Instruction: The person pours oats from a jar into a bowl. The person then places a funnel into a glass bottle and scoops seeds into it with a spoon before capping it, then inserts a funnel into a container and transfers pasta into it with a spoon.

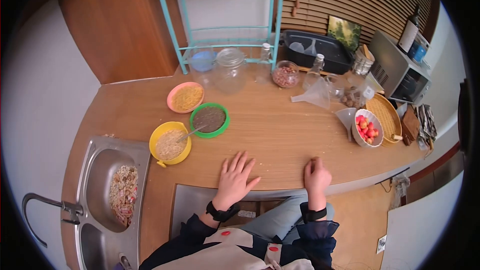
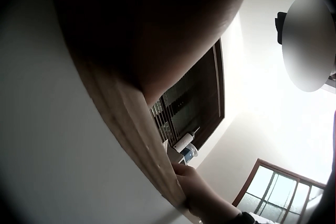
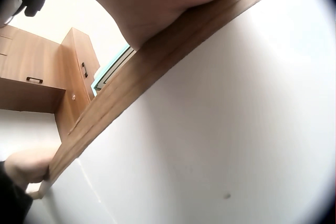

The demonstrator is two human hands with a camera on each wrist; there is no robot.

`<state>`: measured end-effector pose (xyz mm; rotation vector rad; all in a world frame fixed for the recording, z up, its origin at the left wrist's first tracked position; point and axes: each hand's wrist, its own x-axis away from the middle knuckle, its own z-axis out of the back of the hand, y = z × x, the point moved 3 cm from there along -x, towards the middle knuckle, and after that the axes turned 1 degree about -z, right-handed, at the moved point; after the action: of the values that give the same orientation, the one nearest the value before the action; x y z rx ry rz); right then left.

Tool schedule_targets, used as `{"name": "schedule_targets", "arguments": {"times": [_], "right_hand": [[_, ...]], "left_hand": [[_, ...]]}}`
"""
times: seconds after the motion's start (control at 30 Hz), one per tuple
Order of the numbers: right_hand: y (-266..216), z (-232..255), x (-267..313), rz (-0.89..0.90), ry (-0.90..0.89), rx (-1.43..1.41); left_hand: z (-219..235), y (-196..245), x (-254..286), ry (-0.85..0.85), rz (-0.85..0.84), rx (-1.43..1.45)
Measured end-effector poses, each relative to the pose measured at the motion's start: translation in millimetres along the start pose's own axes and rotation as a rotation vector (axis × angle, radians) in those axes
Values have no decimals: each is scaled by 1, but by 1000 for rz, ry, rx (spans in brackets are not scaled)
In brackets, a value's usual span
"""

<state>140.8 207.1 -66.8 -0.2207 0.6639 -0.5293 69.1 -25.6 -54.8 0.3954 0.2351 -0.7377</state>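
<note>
My left hand (image 1: 234, 184) lies palm down at the front of the wooden counter (image 1: 270, 140), fingers spread, holding nothing. To its right, my right hand (image 1: 317, 177) rests at the counter's front edge with loosely curled fingers and nothing in them. Nearest the left hand stands a yellow bowl (image 1: 154, 146) of pale flakes with a spoon (image 1: 192, 133) in it. Behind that are a green bowl (image 1: 227, 122) of dark grains and a pink bowl (image 1: 170, 101) of yellow bits. Both wrist views show a hand (image 2: 184, 29) close up over the counter edge (image 3: 121, 92).
A sink (image 1: 95, 170) with grains and wrappers inside is at left. Glass jars (image 1: 230, 72), bottles (image 1: 314, 72) and funnels (image 1: 317, 94) line the back. At right are a white bowl (image 1: 357, 132) of red fruit, a woven tray (image 1: 385, 112) and a microwave (image 1: 395, 67).
</note>
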Motion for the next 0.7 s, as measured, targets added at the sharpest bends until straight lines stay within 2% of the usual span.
{"name": "schedule_targets", "arguments": {"times": [0.13,0.23,0.57,0.63,0.7], "right_hand": [[-2,1,1,-1,-3,1],[-3,3,2,-2,-18,-4],[-2,2,3,23,7,-59],[-3,1,4,57,7,-77],[-2,3,2,38,-1,-54]], "left_hand": [[5,-17,-3,-40,-115,138],[10,-18,-5,-21,-119,149],[5,-16,-1,66,-15,163],[9,-14,0,114,15,26],[9,-14,-1,135,38,26]]}}
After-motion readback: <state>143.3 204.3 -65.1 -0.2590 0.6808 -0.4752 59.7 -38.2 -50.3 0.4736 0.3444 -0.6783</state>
